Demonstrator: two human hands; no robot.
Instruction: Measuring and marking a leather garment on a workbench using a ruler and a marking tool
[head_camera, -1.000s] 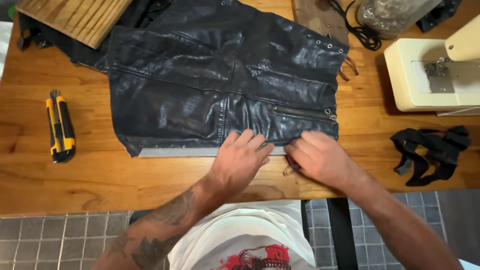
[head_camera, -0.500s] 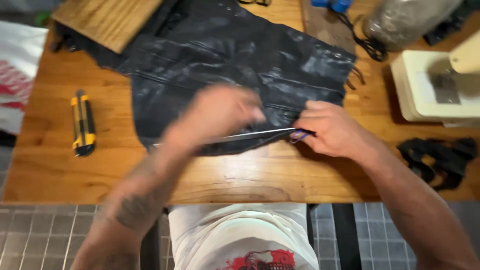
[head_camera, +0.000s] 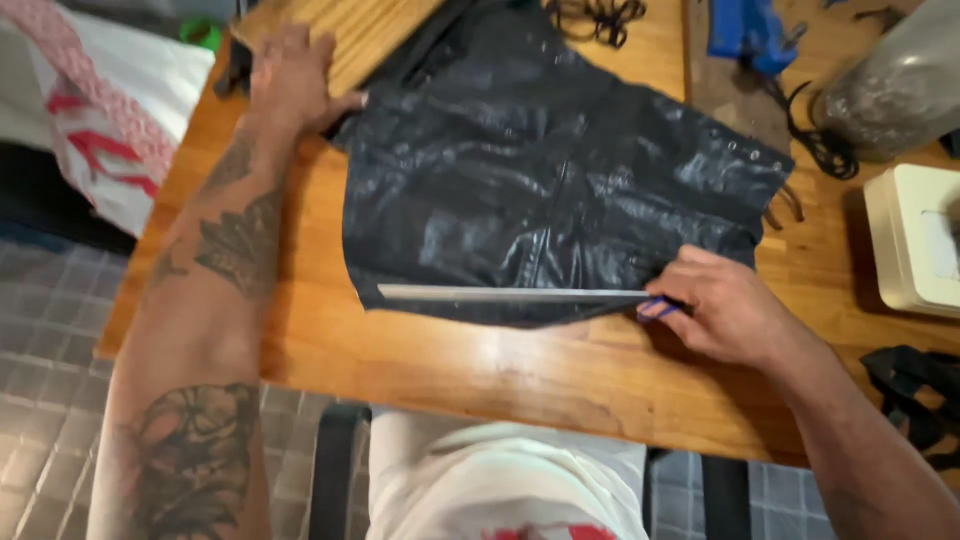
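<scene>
Hands at work over a black leather garment, which lies spread flat across the middle of a wooden table, its lower hem toward the near edge. Right hand, at centre right of the frame, is closed in a pinch on a blue pen or marker, the tip sitting just at the right end of a long grey ruler. That ruler lies flat along the hem of the garment, running from lower centre left to the pen. Left hand, in the upper left of the frame, is spread wide and pressed palm down, holding nothing, where the garment's far corner meets a wooden board. Seen at the margins are 1 white machine at the right edge, black straps at lower right, 1 grey jar and blue tool at upper right, and white cloth with red print at the far left. The step in hand appears to be marking a straight line along the hem. A clean line would call for the ruler to be pinned firmly, since no hand rests on it now, and for the leather to lie without wrinkles beneath it.
</scene>
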